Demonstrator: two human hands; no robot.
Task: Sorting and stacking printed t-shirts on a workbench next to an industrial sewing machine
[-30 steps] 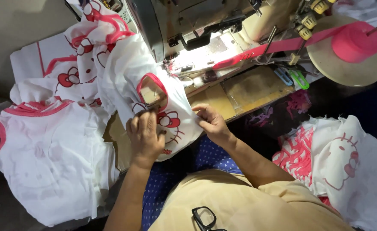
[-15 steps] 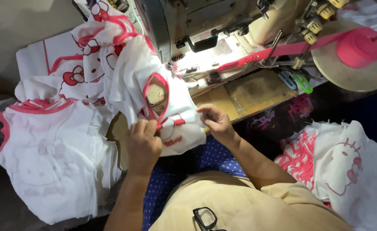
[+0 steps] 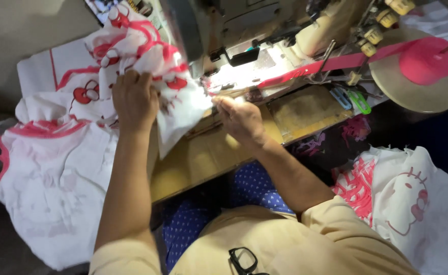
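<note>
A white garment piece with pink trim and a pink cartoon print [image 3: 175, 102] lies on the wooden sewing table [image 3: 203, 158], its edge pushed up to the lit needle area of the sewing machine [image 3: 244, 66]. My left hand [image 3: 134, 99] rests flat on top of the fabric, pressing it down. My right hand [image 3: 239, 117] pinches the fabric's edge just in front of the needle. A pink binding tape [image 3: 336, 62] runs from a pink spool [image 3: 427, 58] on the right into the machine.
A pile of similar white and pink garments [image 3: 51, 178] hangs off the table's left side. More printed pieces [image 3: 407, 203] lie at the lower right. Green snips [image 3: 358, 101] sit by the machine. Black glasses [image 3: 244, 260] hang at my shirt.
Both hands have carried the garment up from near my lap to the machine's needle area. The left hand now lies flat on the fabric instead of holding its neckline.
</note>
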